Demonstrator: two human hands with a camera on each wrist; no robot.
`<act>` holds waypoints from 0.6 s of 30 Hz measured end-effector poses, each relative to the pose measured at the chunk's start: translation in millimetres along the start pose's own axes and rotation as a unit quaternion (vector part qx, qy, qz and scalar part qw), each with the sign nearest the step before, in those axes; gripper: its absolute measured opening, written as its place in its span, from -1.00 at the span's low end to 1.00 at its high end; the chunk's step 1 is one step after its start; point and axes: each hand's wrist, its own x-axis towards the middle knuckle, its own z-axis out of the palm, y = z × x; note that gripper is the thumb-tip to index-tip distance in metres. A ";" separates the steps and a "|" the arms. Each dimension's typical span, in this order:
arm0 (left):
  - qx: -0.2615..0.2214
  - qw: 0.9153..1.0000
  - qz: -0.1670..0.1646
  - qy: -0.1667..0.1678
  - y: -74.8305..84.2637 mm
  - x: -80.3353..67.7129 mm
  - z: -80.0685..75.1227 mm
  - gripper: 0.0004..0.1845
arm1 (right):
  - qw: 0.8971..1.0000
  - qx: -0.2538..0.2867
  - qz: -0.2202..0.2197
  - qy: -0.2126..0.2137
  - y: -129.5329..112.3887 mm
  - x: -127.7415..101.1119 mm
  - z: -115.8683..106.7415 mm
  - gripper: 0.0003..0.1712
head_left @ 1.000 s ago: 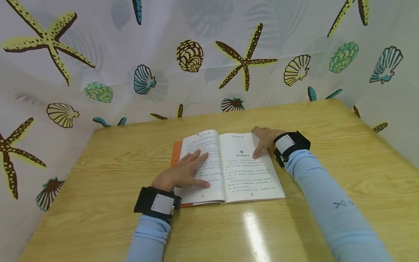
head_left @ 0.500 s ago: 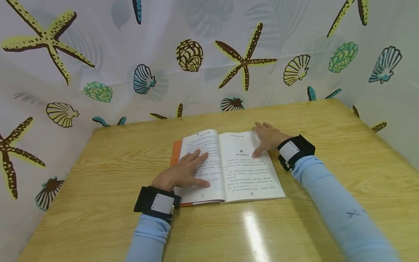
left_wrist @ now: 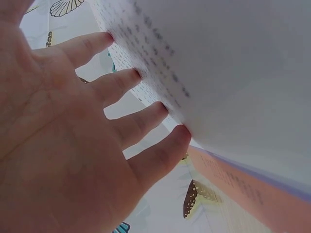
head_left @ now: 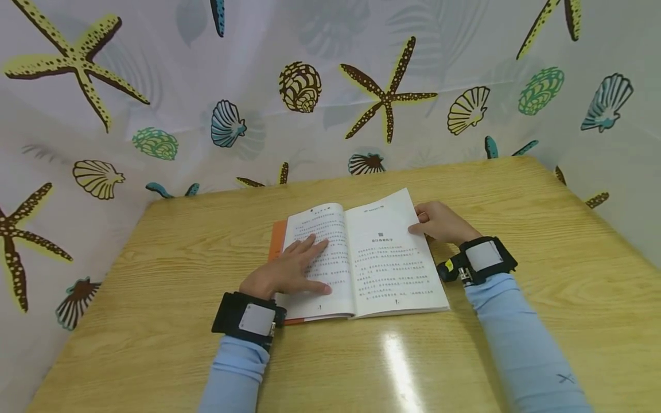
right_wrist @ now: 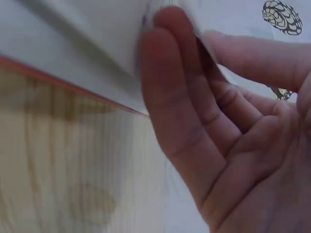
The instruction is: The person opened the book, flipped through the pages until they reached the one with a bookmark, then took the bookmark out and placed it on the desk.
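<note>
One page [head_left: 392,229] lifts at the book's [head_left: 356,258] far right corner, pinched by the right hand [head_left: 439,222]; the left hand [head_left: 284,272] lies flat on the left page.

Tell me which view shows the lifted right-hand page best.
The head view: the right-hand page shows whole, its outer edge raised and pinched by the right hand. The right wrist view shows only a blurred strip of it at the fingers; the left wrist view shows the other page.

open book [head_left: 356,258], right page [head_left: 395,252] lifted
</note>
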 end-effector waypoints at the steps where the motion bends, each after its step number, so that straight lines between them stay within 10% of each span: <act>1: 0.000 1.000 0.001 0.000 -0.1 -0.1 -0.1 0.05 | 1.000 0.006 0.001 -0.006 0.9 -1.4 -0.6 -0.58; 11: 0.002 1.000 0.003 -0.005 -1.2 0.0 0.5 0.06 | 0.999 0.033 -0.002 -0.020 -0.5 -6.9 -3.1 -0.61; 18: 0.000 1.000 0.015 0.002 -4.3 0.8 1.2 0.06 | 0.978 0.147 -0.056 -0.134 -23.6 -13.3 -3.0 -0.10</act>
